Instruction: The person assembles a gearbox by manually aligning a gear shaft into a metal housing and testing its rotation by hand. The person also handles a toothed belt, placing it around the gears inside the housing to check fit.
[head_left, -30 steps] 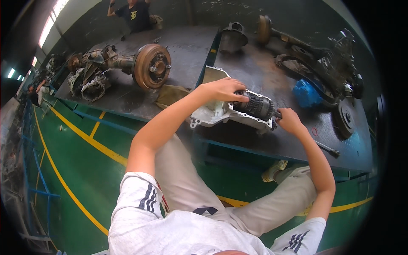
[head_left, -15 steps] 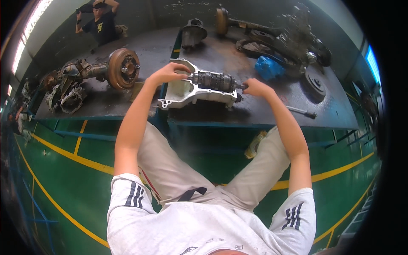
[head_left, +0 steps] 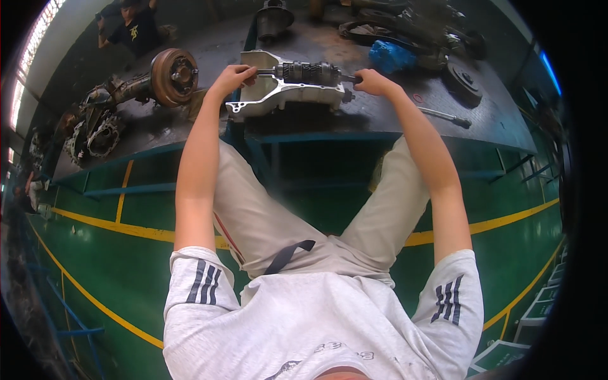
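A dark gear shaft with several toothed gears lies lengthwise over the open silver gearbox housing. My left hand pinches the thin left end of that shaft, beyond the gears. At the opposite end, the fingers of my right hand are closed round the dark shaft tip, just past the housing's right edge. The gears appear to rest in the housing or slightly above it; I cannot tell which. A short dark stub sticks out of the housing below my right hand.
An axle with a rusty brake drum sits at left. Toward the right are a blue part, a round metal disc and a ratchet-like tool. A bell-shaped casting stands behind the housing. Another person is beyond the bench.
My left hand has shifted from beside the gears outward to the shaft's left end. My right hand keeps its hold. The whole view has tilted, so the bench appears higher.
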### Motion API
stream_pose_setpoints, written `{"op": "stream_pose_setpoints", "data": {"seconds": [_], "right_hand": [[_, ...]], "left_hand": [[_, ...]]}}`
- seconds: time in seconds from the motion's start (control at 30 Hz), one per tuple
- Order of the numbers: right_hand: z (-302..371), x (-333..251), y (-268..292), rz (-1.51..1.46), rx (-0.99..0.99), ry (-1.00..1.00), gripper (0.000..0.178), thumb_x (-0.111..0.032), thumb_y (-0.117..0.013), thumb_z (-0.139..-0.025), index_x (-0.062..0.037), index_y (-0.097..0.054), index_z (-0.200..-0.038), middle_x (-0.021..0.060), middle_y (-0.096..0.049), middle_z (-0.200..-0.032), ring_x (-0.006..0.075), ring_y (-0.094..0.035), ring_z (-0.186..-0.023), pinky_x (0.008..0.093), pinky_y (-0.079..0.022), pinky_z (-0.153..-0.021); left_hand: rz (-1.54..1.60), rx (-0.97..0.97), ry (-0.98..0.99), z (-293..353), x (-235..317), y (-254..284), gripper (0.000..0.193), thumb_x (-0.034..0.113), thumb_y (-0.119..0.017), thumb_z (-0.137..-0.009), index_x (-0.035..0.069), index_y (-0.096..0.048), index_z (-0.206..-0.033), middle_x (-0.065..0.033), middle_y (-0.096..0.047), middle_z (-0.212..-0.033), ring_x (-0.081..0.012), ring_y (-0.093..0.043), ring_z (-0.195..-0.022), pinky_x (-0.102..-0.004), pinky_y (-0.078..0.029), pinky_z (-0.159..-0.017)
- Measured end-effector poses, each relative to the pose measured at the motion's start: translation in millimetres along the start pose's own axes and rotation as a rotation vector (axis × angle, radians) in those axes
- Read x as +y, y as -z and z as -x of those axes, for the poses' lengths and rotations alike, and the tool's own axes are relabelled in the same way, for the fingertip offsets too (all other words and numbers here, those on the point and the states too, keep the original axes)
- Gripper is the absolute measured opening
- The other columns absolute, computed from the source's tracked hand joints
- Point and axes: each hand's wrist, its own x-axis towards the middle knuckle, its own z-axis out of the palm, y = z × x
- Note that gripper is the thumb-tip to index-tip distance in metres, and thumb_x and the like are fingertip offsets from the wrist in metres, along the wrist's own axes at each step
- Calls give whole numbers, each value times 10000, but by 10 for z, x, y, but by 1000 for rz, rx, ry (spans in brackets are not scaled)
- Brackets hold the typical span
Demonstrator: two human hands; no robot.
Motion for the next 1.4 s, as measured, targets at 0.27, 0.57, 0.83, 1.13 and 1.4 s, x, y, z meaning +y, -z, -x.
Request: {"op": "stream_pose_setpoints", "data": {"seconds": [0.27,0.57,0.83,1.13,1.4], "right_hand": [[64,61,-135,328,125,-81,393,-312,-784,-922,-115,-779,-1262,195,-743,-1335,400,-676,-1270,482,-565,-1049],[587,491,494,-77,287,-206,390,-357,-831,-902,-25,-826,-1106,216,-805,-1156,386,-765,-1098,455,-599,-984],[2017,612,692,-345,197,-258,451,-434,-820,-954,-14,-856,-1115,154,-800,-1036,278,-728,-999,363,-559,-954],[2206,772,651,-377,184,-371,483,-477,-845,-934,-48,-869,-1156,157,-813,-1104,265,-736,-1060,376,-547,-1024],[2084,1046,431,-356,217,-254,449,-411,-847,-932,-10,-854,-1134,141,-816,-1010,234,-738,-917,383,-596,-891]], "left_hand": [[137,202,-99,93,-309,82,270,239,-684,-1077,-17,-769,-1085,-93,-791,-909,-170,-733,-816,-340,-576,-788],[-573,560,207,1276,-266,457,464,402,-718,-985,49,-700,-1285,-263,-766,-1250,-466,-715,-1199,-534,-562,-1031],[-547,518,144,1967,-158,340,315,327,-716,-1008,55,-793,-1148,-233,-809,-1096,-424,-770,-1060,-490,-597,-959],[-636,415,48,1666,-363,336,428,391,-702,-1033,-3,-799,-1169,-268,-783,-1149,-432,-753,-1091,-493,-582,-994],[-449,304,-133,1270,-1300,677,383,310,-685,-1085,-56,-794,-1117,-244,-786,-968,-325,-718,-837,-445,-563,-818]]}}
